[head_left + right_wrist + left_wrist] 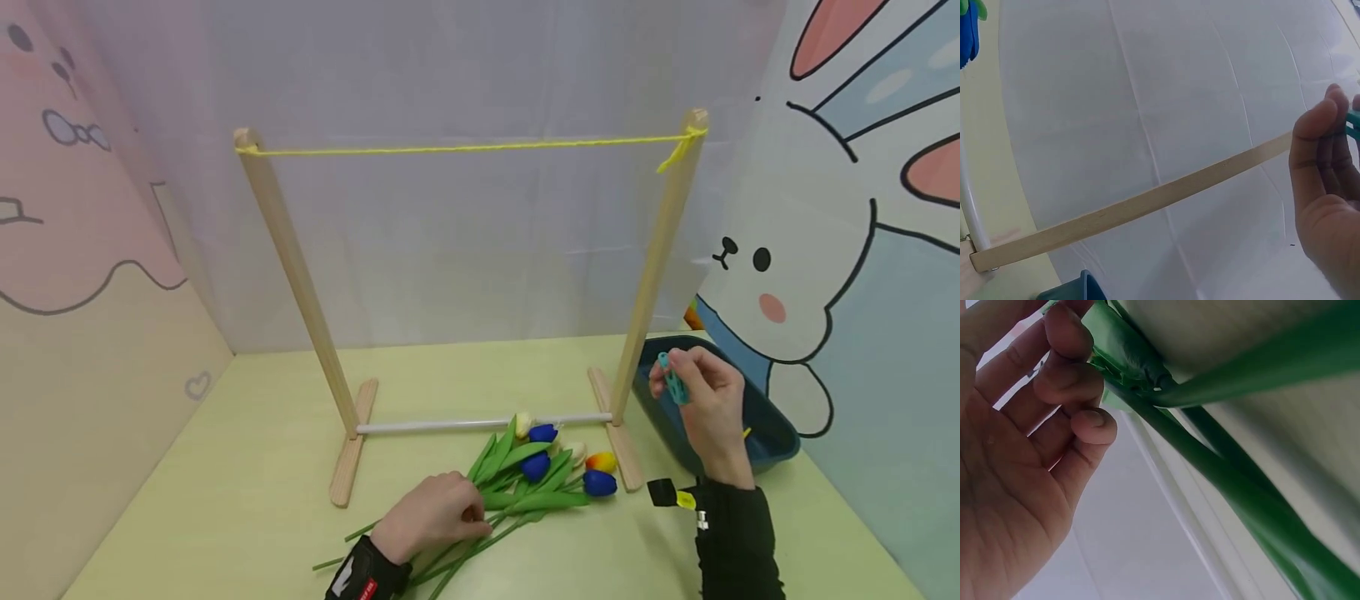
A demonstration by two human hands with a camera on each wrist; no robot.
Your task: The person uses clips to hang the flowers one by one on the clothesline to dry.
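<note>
A bunch of artificial tulips (536,467), with blue, white and orange-yellow heads, lies on the table, stems towards the front left. My left hand (438,512) is over the stems with its fingers bent. In the left wrist view, the bent fingertips are beside the green stems (1210,469); I cannot tell whether they pinch one. Raised above the bin on the right, my right hand (708,408) pinches a teal clothespin (673,382) between thumb and fingers. Only a bit of the clothespin shows at the edge of the right wrist view, by the fingers of that hand (1329,169).
A wooden frame stands behind the tulips, with two posts (296,267), flat feet and a white crossbar (420,426) low down. Yellow string (465,148) stretches between the post tops. The dark blue bin (772,433) is beside the right foot. Printed curtains surround the table (247,467).
</note>
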